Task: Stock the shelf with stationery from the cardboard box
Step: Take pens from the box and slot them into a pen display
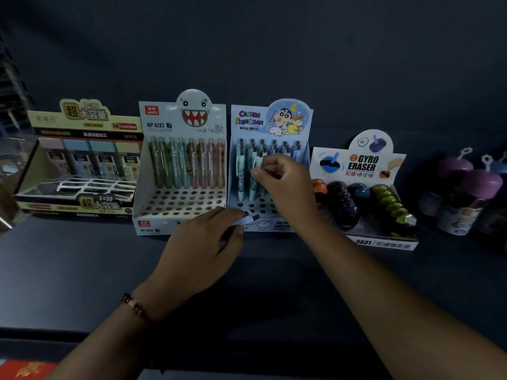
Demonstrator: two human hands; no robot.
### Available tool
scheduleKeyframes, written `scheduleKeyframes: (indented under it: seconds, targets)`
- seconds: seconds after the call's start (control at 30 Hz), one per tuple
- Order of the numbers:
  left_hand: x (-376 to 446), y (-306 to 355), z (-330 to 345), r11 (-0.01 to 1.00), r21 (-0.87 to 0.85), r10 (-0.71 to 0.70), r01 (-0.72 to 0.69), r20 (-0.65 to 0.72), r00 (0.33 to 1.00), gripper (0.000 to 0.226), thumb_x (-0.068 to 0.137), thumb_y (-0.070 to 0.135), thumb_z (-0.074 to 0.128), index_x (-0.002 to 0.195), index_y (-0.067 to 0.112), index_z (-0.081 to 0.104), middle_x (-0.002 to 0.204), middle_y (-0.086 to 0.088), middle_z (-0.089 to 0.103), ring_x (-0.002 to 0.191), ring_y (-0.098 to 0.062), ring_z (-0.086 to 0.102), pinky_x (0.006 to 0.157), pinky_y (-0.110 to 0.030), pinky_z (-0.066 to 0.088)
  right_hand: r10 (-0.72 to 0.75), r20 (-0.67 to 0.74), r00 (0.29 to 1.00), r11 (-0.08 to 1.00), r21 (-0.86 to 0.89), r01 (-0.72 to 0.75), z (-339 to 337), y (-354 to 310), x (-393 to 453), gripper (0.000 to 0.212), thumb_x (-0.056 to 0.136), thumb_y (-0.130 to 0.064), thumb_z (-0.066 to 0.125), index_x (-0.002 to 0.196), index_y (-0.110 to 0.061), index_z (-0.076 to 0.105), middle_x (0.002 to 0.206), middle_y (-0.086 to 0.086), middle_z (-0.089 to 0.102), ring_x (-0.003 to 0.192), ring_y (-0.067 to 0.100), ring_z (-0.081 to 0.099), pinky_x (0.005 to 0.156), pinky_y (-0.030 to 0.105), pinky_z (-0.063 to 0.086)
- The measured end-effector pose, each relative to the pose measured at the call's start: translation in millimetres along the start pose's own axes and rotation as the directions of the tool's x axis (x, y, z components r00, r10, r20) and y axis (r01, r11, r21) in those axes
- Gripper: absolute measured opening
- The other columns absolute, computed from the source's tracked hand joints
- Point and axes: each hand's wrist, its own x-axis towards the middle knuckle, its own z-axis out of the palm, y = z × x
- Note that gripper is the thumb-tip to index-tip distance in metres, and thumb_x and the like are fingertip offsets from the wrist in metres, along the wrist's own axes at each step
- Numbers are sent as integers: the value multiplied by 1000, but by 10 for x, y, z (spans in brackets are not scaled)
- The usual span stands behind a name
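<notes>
Across a dim, dark shelf [82, 270] against a dark back wall [274, 50] stood a row of display boxes. Left hand [197, 248], a beaded bracelet [134, 307] at its wrist, curled around a few light-blue pens [245, 221] at the front edge of the Crayon Shinchan pen box [270, 116]. Right hand [285, 185], just above and beyond it, pinched the top of one pen [258, 163] standing in that box. Left of both hands sat the shark-face pen box [181, 149] and a lead-refill box [82, 160]; right of them, the Gyro Eraser box [362, 165] and purple-capped jars [463, 193].
</notes>
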Motion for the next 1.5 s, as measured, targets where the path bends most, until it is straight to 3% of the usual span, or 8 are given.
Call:
scheduleKeyframes:
  seconds: [0.4,0.63,0.77,0.87,0.97,1.17,1.33,1.5]
  targets:
    - [10,-11,6,1000,27,14,-14,10,1000,39,95,45,41,125,30,62,111,16,66,86,2,56,66,-1,35,-39,-4,999,997,-67,38,78,2,28,19,91,-28,69,102,-13,69,90,-7,67,83,3,62,66,6,43]
    - [1,38,-23,1000,12,2,-2,23,1000,30,96,31,55,124,31,63,106,29,55,78,18,51,65,-1,40,-7,11,1000,996,-90,8,108,-36,15,24,91,-24,69,106,-6,69,100,4,71,86,10,62,79,26,52]
    - [-4,68,-37,999,39,-15,14,15,1000,30,94,25,60,124,29,64,106,23,58,80,4,54,64,-2,36,24,37,999,995,-98,-21,91,-108,-21,30,93,-24,67,115,-3,67,110,9,71,97,17,65,87,31,53]
    - [-19,86,-53,999,51,6,-7,9,1000,28,95,26,60,123,28,65,103,16,64,74,-15,65,61,-9,39,65,117,991,992,-118,-52,-35,-207,-56,37,94,-29,66,123,-6,63,117,8,68,102,17,63,86,29,52]
    - [-36,86,-51,996,57,66,-65,-26,997,29,97,30,56,124,26,65,97,4,67,67,-16,62,54,-22,47,67,243,968,994,-97,-45,-302,-288,-234,41,96,-34,61,131,-14,58,118,2,65,96,8,57,76,16,43]
    - [147,258,128,963,162,223,-216,-26,974,42,95,39,44,123,18,67,98,-2,66,75,-16,57,62,-29,50,83,517,852,991,43,-123,-923,-114,-519,28,96,-15,59,118,-31,66,111,-10,67,104,5,62,92,34,53]
    - [645,503,431,959,102,262,-265,45,964,43,98,40,43,135,23,56,83,9,55,67,-3,42,61,-9,37,121,348,930,952,224,-208,-1185,76,-415,23,89,-8,68,107,-22,73,101,3,72,95,15,69,84,31,58]
    - [680,460,529,967,0,254,-254,52,966,46,97,43,46,139,25,52,81,10,55,72,-6,48,57,-15,38,143,310,940,893,369,-258,-1250,157,-372,20,87,-5,69,92,-23,74,80,-3,73,78,8,68,70,23,57]
